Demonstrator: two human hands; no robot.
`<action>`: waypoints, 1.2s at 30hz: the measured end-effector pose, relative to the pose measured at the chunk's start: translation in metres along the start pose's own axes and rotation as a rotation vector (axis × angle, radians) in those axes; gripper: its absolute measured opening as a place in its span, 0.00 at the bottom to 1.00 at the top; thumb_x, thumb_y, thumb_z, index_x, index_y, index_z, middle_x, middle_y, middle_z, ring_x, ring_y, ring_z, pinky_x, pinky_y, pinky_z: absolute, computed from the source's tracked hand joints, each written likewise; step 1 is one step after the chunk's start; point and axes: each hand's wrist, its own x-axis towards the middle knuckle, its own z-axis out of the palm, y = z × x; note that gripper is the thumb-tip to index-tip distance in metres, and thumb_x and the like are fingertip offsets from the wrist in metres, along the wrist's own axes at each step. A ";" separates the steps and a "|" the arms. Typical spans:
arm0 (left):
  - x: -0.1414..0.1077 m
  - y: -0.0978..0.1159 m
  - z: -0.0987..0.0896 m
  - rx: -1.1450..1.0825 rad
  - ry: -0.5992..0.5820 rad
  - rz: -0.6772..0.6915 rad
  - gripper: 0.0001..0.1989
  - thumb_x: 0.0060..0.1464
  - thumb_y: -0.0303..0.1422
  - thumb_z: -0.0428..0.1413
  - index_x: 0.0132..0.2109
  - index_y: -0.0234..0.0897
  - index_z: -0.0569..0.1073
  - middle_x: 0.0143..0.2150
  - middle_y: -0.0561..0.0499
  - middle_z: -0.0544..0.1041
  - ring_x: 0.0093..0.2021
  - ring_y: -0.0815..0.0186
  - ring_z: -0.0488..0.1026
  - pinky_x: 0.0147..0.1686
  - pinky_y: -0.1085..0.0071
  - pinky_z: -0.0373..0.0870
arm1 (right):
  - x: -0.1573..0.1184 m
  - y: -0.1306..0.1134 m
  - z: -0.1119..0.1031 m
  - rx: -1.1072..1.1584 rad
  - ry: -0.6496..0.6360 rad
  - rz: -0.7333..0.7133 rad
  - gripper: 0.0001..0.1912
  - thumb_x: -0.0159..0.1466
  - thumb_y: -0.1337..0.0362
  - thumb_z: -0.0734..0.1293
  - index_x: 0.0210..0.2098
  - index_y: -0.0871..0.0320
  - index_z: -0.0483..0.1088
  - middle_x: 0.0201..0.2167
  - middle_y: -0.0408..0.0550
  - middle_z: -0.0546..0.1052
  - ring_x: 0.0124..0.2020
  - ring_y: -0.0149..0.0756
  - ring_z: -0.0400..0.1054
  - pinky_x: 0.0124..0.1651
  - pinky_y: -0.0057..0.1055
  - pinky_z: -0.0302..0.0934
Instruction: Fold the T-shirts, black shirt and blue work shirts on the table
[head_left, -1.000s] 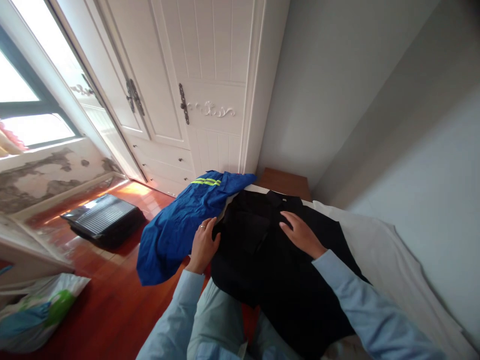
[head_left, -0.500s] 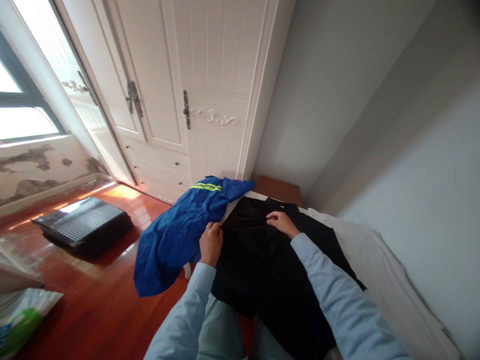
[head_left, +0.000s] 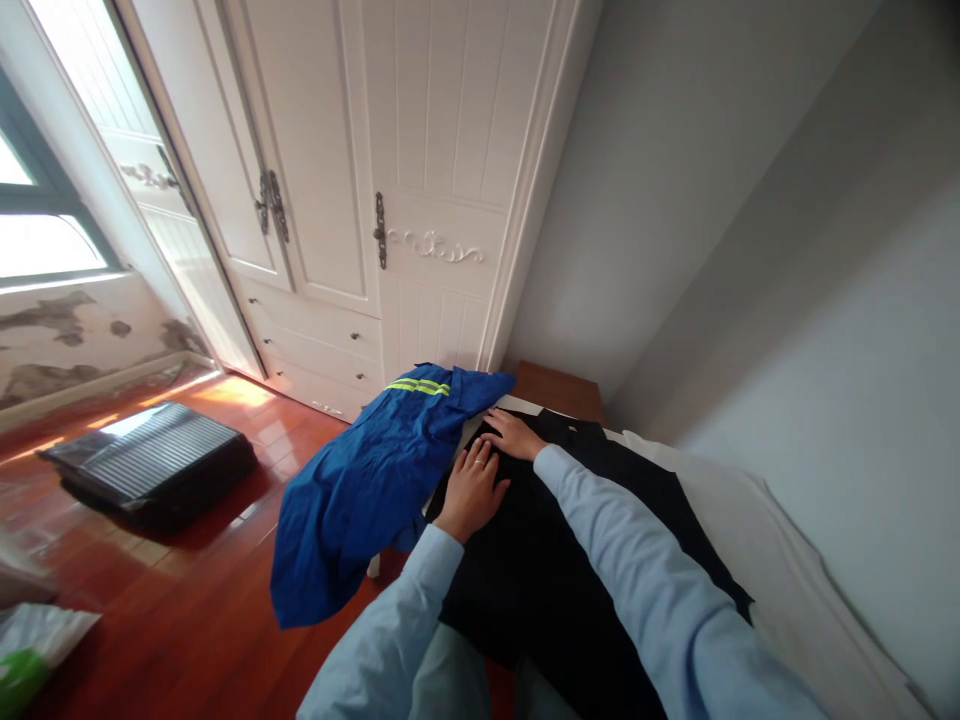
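Observation:
A black garment [head_left: 540, 560] lies spread over a white-covered surface and hangs down over its near edge. My left hand [head_left: 472, 488] rests flat on the garment's left side, fingers stretched out and a ring on one of them. Just beyond it, my right hand [head_left: 511, 433] lies on the upper left part of the cloth, its fingers extended. Neither hand grips anything. Beside them on the left, a blue garment [head_left: 360, 480] with yellow reflective stripes drapes off the edge.
A white wardrobe [head_left: 442, 120] stands ahead, with a small brown wooden piece of furniture [head_left: 559, 390] to its right. On the red wooden floor [head_left: 195, 610] sits a black ribbed suitcase [head_left: 157, 460]. White cloth [head_left: 750, 530] runs along the grey wall at right.
My left hand has released the garment's left edge and moved right and up onto the cloth. My right hand has shifted left and now lies flat. The view has tilted slightly.

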 end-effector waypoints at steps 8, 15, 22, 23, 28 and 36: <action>-0.014 -0.009 0.024 0.053 -0.162 0.023 0.32 0.66 0.48 0.49 0.68 0.31 0.66 0.72 0.33 0.60 0.74 0.46 0.52 0.72 0.44 0.47 | 0.007 0.025 0.024 -0.138 -0.116 0.018 0.35 0.75 0.50 0.55 0.75 0.61 0.50 0.75 0.55 0.45 0.76 0.47 0.36 0.76 0.51 0.34; -0.012 -0.006 0.001 0.049 -0.278 0.033 0.27 0.65 0.44 0.55 0.65 0.36 0.71 0.71 0.33 0.62 0.74 0.46 0.53 0.70 0.45 0.52 | 0.011 0.030 0.020 -0.124 -0.153 -0.013 0.37 0.75 0.48 0.55 0.75 0.63 0.49 0.75 0.55 0.44 0.77 0.47 0.35 0.77 0.50 0.33; -0.008 0.037 -0.012 0.000 -0.214 0.205 0.24 0.68 0.41 0.50 0.66 0.36 0.68 0.72 0.39 0.61 0.75 0.52 0.49 0.72 0.47 0.49 | -0.004 0.041 0.007 -0.065 -0.071 -0.060 0.44 0.74 0.40 0.49 0.76 0.67 0.43 0.75 0.58 0.43 0.77 0.45 0.35 0.77 0.45 0.34; -0.008 0.043 -0.009 -0.017 -0.229 0.242 0.25 0.69 0.43 0.49 0.66 0.37 0.68 0.72 0.40 0.61 0.75 0.52 0.49 0.72 0.47 0.49 | -0.010 0.044 0.006 -0.058 -0.075 -0.085 0.45 0.73 0.38 0.50 0.76 0.66 0.43 0.75 0.58 0.43 0.77 0.46 0.35 0.77 0.46 0.34; -0.014 0.047 0.009 -0.010 -0.389 0.258 0.31 0.65 0.50 0.53 0.66 0.34 0.69 0.72 0.34 0.59 0.75 0.45 0.48 0.71 0.42 0.49 | -0.036 0.057 0.009 -0.107 -0.187 -0.081 0.50 0.70 0.34 0.54 0.77 0.63 0.41 0.75 0.56 0.39 0.77 0.50 0.32 0.76 0.52 0.31; -0.037 0.035 -0.011 -0.086 -0.520 0.279 0.29 0.63 0.52 0.55 0.66 0.45 0.71 0.73 0.36 0.57 0.74 0.44 0.50 0.70 0.38 0.45 | -0.031 0.066 0.012 -0.104 -0.188 -0.022 0.50 0.70 0.33 0.50 0.76 0.64 0.42 0.75 0.58 0.40 0.77 0.48 0.32 0.77 0.51 0.29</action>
